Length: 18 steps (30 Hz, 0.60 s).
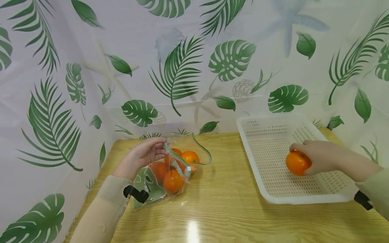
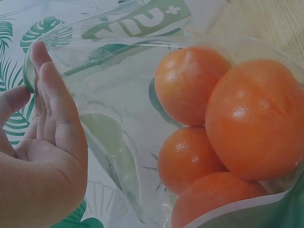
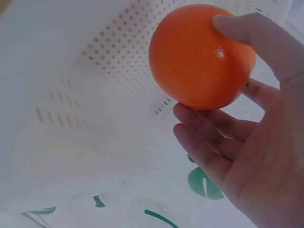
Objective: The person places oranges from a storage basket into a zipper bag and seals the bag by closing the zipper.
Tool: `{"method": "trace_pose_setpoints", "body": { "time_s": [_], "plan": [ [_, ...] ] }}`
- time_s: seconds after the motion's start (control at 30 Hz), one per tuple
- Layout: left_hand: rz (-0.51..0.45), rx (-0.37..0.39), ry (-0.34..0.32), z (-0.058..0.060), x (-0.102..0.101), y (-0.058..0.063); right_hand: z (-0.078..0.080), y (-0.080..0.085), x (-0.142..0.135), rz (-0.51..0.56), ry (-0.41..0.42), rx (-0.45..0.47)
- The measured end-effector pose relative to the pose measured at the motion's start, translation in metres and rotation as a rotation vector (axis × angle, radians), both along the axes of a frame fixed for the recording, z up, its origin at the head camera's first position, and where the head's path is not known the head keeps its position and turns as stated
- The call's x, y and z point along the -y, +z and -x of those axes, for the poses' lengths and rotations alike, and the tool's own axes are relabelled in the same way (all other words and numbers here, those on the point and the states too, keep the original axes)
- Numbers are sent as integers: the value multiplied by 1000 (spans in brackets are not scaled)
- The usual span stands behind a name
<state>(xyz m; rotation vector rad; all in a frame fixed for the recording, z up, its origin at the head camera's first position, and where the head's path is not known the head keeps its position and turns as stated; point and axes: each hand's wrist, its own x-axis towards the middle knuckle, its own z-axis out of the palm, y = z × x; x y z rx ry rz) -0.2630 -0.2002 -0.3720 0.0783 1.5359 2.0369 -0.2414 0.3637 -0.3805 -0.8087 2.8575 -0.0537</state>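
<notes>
My left hand (image 1: 148, 152) pinches the rim of a clear zip bag (image 2: 114, 80) between thumb and fingers, and the bag's mouth gapes toward the right. Several oranges (image 1: 174, 181) lie inside it, seen large through the plastic in the left wrist view. Over at the right, my right hand (image 1: 323, 156) holds a single orange (image 3: 199, 57), thumb on top and fingers curled beneath. That orange is over the white perforated basket (image 1: 264, 168), within its walls.
Both the bag and the basket stand on a wooden table (image 1: 218, 189). A leaf-printed cloth (image 1: 188, 67) hangs behind and along the sides. Dark wrist cameras (image 1: 136, 194) sit on both sleeves.
</notes>
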Motion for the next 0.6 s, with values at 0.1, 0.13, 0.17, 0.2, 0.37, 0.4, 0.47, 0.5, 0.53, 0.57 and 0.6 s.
{"method": "trace_pose_setpoints", "body": {
  "time_s": [0.1,0.13,0.17,0.2,0.37,0.4,0.47,0.5,0.53,0.57,0.6],
  "plan": [
    [-6,-1,-2,0,0,-1,-2,4,5,14,7,-27],
    [-8,-1,-2,0,0,-1,-2,5,6,21,10,-36],
    [-10,-1,-3,0,0,-1,-3,6,7,27,13,-44],
    [-11,-2,-4,0,0,-1,-3,7,8,30,14,-52],
    [-9,-2,-3,0,0,0,-2,11,13,40,12,-78],
    [-9,-1,-3,0,0,0,-2,11,14,44,14,-81],
    [-11,2,-4,0,0,0,-1,13,15,50,13,-80],
    [-12,4,-3,0,0,0,-1,14,16,53,15,-81],
    [-14,6,-4,0,0,0,0,15,17,55,16,-82],
    [-14,5,-4,0,0,0,0,16,18,57,17,-82],
    [-14,5,-4,0,0,0,0,17,19,61,21,-83]
  ]
}}
